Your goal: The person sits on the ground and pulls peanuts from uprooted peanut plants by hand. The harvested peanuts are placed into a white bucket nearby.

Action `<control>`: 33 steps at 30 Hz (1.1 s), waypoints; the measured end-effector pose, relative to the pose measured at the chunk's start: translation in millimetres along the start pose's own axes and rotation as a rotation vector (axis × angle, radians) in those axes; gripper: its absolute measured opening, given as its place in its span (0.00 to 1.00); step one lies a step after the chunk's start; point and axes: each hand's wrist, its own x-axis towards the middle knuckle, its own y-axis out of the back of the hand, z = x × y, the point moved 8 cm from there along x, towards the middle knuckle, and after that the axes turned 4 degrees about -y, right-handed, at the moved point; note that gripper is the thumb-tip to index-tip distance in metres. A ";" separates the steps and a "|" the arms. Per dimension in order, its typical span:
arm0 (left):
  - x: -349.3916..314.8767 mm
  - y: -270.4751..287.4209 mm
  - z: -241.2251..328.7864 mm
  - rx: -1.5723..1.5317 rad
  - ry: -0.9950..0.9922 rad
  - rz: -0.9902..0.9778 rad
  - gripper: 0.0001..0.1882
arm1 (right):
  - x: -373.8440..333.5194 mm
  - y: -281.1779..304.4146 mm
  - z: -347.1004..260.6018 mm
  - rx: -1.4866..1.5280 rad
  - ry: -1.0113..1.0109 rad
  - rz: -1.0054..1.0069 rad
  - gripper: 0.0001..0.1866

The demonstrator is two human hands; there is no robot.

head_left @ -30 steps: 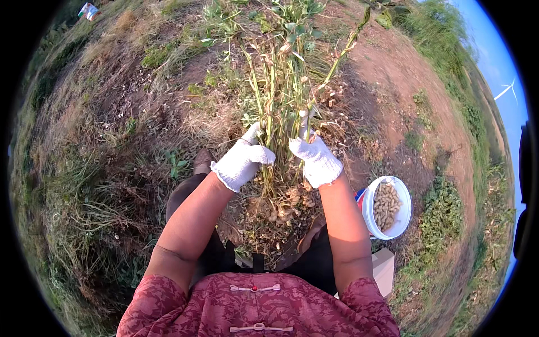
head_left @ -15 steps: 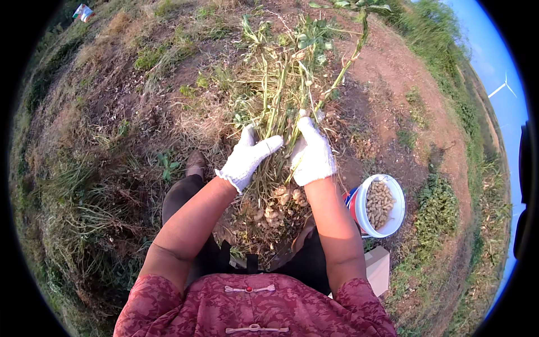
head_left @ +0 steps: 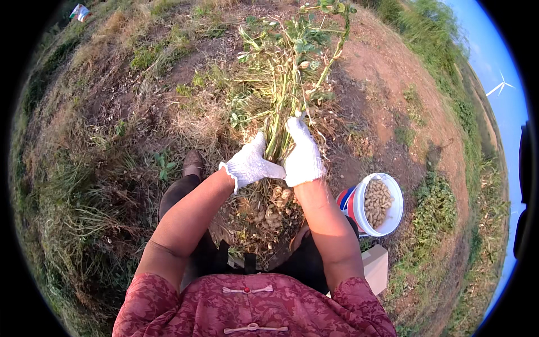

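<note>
L hand in a white knitted glove [head_left: 250,163] & R hand in a white knitted glove [head_left: 305,157] are at mid-scene, wrapped round a tall bundle of yellow-green peanut stems w/ leafy tops [head_left: 279,115], one from each side. Fingers look closed on the stems, L thumb lying across the near side; most fingertips are hidden behind the stalks, so can't tell how tight. Bundle sits btwn the hands, leafy end far, root end near; wrists almost touching.

Just below the gloves, pale tan pods in a knobbly clump [head_left: 282,195] show at the root end, w/ more pods close by, nearer the person; can't tell if those are attached or on the ground.

Progress, as far as shows: a fair no. of loose tan peanut pods [head_left: 378,203] already in the round white plastic bucket w/ red & blue outside [head_left: 397,210], to the right, tipped-looking in this wide view. Pods at the root end aren't in there, so prob. only part done; total left can't be counted.

Also: pale brown cardboard box [head_left: 377,271] near right, just this side of the bucket, partly behind R arm; brown shoe [head_left: 192,163] left of the L hand.
</note>
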 end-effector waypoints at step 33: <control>-13.2 6.9 5.3 0.384 0.133 0.317 0.32 | -4.6 11.0 -63.1 -1.198 0.486 0.119 0.15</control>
